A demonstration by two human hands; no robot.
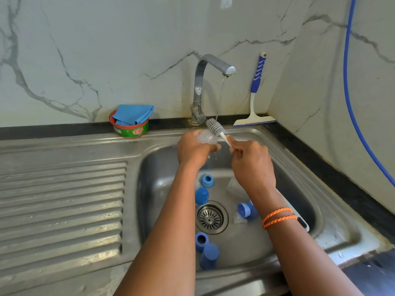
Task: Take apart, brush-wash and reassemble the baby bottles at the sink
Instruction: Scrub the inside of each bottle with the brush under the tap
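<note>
Sink [333, 218] takes up most of the view, steel basin w/ ribbed drainboard on its left, so wet parts can stay in the bowl while each gets washed. Faucet [203, 86] at the back runs a thin stream, falling right by the brush head, prob. left on so rinsing and scrubbing happen in one spot.

Squeegee [255, 99] leans on the wall at the back right corner, parked out of the way. Soap tub [130, 130] w/ a blue cloth [133, 114] stuffed in sits on the desk edge behind the sink, near enough to reload the brush.

Left hand [193, 149] is curled round a clear bottle piece [206, 137], held up under the tap, seemingly so the opening faces the brush; can't tell if it's a nipple or a small bottle. Right hand [251, 161] pinches the brush [215, 128] by its thin handle, bristles touching the clear piece; the short grip likely gives better control.

Blue caps and collars [202, 195] lie loose around the drain [210, 217], plus a clear nipple [239, 218] beside it, apart and prob. awaiting their turn. Reassembly not yet begun, I'd judge.
</note>
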